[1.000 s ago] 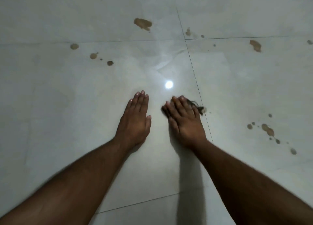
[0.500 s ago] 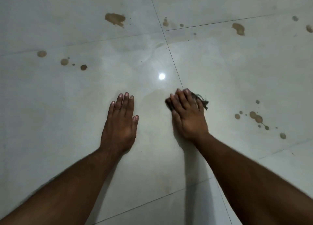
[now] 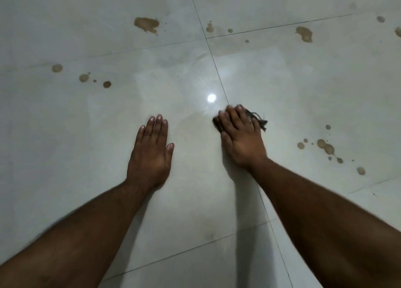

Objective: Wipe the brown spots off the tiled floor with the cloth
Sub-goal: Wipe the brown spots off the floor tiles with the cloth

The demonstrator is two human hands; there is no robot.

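Glossy pale floor tiles (image 3: 303,88) fill the whole view, crossed by thin dark grout lines (image 3: 213,60) and marked by a small bright reflection of a light (image 3: 211,97). Brown spots lie scattered well away from the hands: a large blotch (image 3: 147,25) at the far centre, a row of small round ones (image 3: 84,77) to the far left, another blotch (image 3: 304,34) at the far right, and a cluster (image 3: 325,146) to the right of the right hand. The left hand (image 3: 150,153) rests flat on the tile, palm down, fingers straight and held close together. The right hand (image 3: 240,136) presses flat, fingers extended, on a small dark cloth (image 3: 259,119), which lies on the floor beside a grout line; only its frayed edge shows past the fingertips, with a darker bit at the thumb side.
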